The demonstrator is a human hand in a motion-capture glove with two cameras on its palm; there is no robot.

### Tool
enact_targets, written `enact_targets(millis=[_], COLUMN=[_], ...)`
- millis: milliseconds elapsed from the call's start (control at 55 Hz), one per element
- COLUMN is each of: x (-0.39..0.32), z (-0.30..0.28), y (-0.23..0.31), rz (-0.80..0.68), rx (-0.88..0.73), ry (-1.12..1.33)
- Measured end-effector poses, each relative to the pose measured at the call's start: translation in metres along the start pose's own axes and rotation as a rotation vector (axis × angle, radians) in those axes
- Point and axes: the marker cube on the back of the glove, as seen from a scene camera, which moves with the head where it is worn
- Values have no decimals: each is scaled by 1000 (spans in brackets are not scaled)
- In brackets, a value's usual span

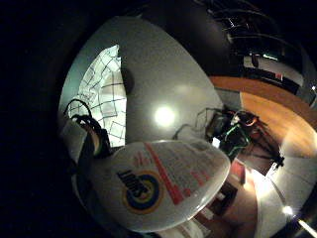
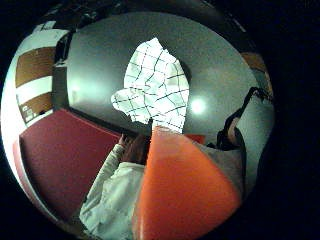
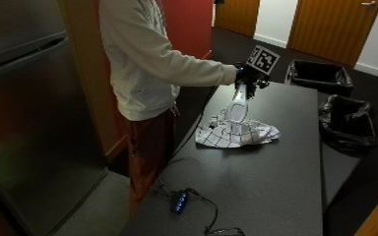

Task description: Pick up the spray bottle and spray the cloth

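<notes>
Right hand (image 3: 246, 74) is up above the worktop (image 3: 274, 167), fingers wrapped round the top end of the spray bottle (image 3: 236, 105). Bottle is off the surface and hanging down from the grip, long axis near vertical with a slight tilt, base lowest.

Cloth (image 3: 236, 133), white with a dark grid, lies crumpled on the worktop near the edge where the person stands, towards the far end. It sits directly under the bottle; in the outside view the bottle's base overlaps the cloth's top fold. Can't tell whether they touch or there's a gap.

Both palm views agree: bottle body (image 1: 163, 183) fills the near field right against the palm, cloth (image 2: 152, 87) on the dark top beyond it.

Key relation: cloth is straight down from the hand, along the bottle's axis. Can't see which way the nozzle faces, it's hidden in the grip. My read: pickup is done, spray isn't. Next step probably needs the nozzle aimed down at the cloth, so some re-angling of the bottle.

Other bits: small black box with cable (image 3: 180, 201) on the near end of the worktop, well clear of the cloth.
</notes>
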Motion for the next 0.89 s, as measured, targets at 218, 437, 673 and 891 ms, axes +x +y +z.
enact_targets(millis=[218,437,673,891], x=[-34,-36,-42,-39], z=[34,31,-3,-1], y=[-12,-14,-12,-12], rz=[52,29,78,38], rx=[-64,-76,-34,-39], ry=[21,-4,29,11])
